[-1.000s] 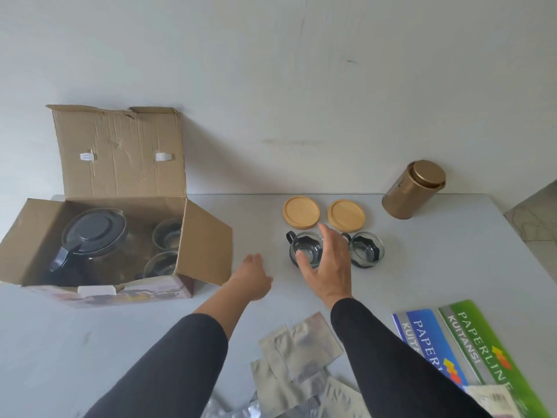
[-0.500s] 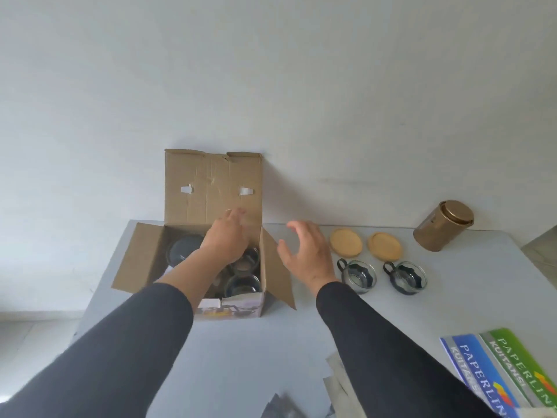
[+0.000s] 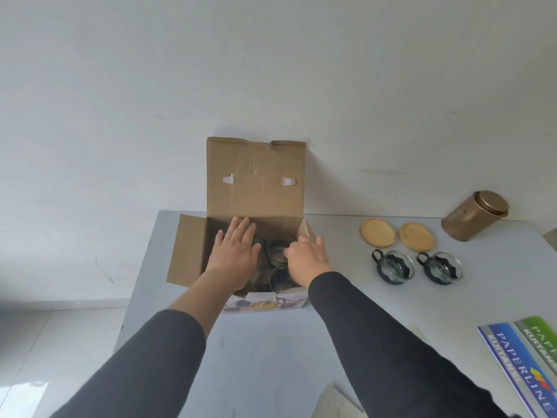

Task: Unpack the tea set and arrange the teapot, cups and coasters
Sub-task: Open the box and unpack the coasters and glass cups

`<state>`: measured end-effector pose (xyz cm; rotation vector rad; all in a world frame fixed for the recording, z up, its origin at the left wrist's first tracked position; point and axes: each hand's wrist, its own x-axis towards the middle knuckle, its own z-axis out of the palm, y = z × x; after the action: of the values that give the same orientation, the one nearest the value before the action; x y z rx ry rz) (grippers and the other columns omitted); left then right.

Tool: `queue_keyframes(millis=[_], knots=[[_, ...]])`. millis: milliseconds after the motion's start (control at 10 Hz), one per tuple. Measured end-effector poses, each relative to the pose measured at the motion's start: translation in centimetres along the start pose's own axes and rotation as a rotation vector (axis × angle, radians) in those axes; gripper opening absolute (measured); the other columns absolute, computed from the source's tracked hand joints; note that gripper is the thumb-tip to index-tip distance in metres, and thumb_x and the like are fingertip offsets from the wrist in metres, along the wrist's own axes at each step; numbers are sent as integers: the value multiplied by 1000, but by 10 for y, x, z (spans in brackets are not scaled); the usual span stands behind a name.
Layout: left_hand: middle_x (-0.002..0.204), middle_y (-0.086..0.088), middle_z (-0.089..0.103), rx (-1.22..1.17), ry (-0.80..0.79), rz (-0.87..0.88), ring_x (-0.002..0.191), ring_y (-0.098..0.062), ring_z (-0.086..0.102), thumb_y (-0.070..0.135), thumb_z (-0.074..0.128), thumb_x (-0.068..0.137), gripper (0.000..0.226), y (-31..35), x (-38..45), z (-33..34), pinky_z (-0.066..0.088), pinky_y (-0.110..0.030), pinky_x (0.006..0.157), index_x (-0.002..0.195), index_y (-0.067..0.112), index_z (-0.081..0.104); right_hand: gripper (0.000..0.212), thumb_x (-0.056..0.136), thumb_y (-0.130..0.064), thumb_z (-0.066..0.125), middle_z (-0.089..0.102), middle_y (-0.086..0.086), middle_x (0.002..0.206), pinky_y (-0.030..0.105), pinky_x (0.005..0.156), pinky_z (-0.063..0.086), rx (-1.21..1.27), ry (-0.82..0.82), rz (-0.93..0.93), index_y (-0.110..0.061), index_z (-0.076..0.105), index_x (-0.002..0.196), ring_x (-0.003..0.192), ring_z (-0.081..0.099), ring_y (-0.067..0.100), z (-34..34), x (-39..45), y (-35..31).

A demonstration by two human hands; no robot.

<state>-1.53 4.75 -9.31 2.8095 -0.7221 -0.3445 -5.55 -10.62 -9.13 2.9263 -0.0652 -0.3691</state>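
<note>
- Plainly, both hands were down in the open cardboard box (image 3: 254, 182) at the back left of the grey table (image 3: 361, 312).
- The left hand (image 3: 233, 254) lay flat with fingers spread and apart over the left part of the box, where the teapot should be; the hand hid nearly all of it, so I could not tell whether it touched anything.
- The right hand (image 3: 307, 254) reached over the right side of the box with fingers curled downward; what they closed on, if anything, was hidden.
- Between the two hands, glass cups (image 3: 277, 251) showed dimly inside the box, not yet unpacked.
- Two cups already out (image 3: 417, 267) stood side by side on the table, well apart from the box, each glass in a dark holder with a loop handle.
- Just behind them lay two wooden coasters (image 3: 398, 233), flat and empty.
- A gold tin (image 3: 474, 215) stood at the far right, and printed booklets (image 3: 524, 360) lay at the near right edge.
- By my judgement the glassware would be light, smooth, slippery and easily broken, so each cup is best taken by its handle or holder.
- The teapot would likely be heavier, best lifted straight up by its handle with the other hand underneath.
</note>
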Motion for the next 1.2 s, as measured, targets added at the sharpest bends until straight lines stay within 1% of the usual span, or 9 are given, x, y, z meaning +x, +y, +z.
queue_keyframes(millis=[100,200,400,600,700,800,1000,1100,1200], knots=[[160,1,-5,1,-4,5,147,-19,-12,36,13,103,54,-2,1,0,-1,-41,120,153,17,5,32,91,-14,46,60,1,119,49,99,27,-53,-75,30,-23,61,118,123,40,23,-4,3,-8],[160,0,-5,6,-6,13,147,-20,-12,36,13,103,54,-2,0,0,-1,-41,120,153,16,4,28,91,-17,47,62,2,117,51,100,26,-97,-117,64,-24,62,112,121,42,23,-5,5,-13],[160,0,-5,14,-9,13,147,-20,-12,38,12,102,55,-3,2,2,-2,-41,121,153,18,3,23,91,-20,51,63,2,117,51,101,25,-107,-120,97,-26,63,110,122,43,24,-3,9,-18],[161,0,-4,7,6,15,147,-20,-11,39,12,102,55,-6,4,5,-4,-40,119,152,19,4,23,92,-19,51,64,2,116,51,103,23,-75,-88,130,-27,64,109,122,44,23,-4,10,-22],[161,1,-5,8,5,14,147,-20,-12,39,12,102,55,-6,4,4,-5,-39,118,152,19,3,21,92,-19,52,64,2,115,53,106,20,-70,-86,129,-26,65,107,123,44,24,-6,11,-23],[160,1,-6,8,3,11,147,-20,-13,40,12,102,55,-6,4,4,-7,-38,118,152,20,2,19,92,-20,53,65,2,112,52,105,21,-84,-62,104,-25,66,105,121,46,24,-6,9,-23],[160,1,-7,17,-5,6,147,-20,-13,40,12,102,55,-5,4,5,-7,-39,118,152,21,2,18,91,-21,52,65,4,109,50,102,24,-45,-110,91,-24,65,103,115,49,25,-10,10,-20],[160,1,-7,20,-7,-1,147,-20,-13,40,12,102,55,-5,5,5,-7,-39,118,152,21,1,19,91,-23,51,64,3,111,52,104,22,-23,-143,105,-23,65,104,117,47,24,-12,12,-21],[160,1,-7,23,-8,-3,147,-20,-13,40,12,102,55,-4,5,5,-7,-39,118,152,21,1,19,93,-24,50,64,4,112,52,105,21,2,-120,131,-21,65,104,119,45,25,-12,13,-22]])
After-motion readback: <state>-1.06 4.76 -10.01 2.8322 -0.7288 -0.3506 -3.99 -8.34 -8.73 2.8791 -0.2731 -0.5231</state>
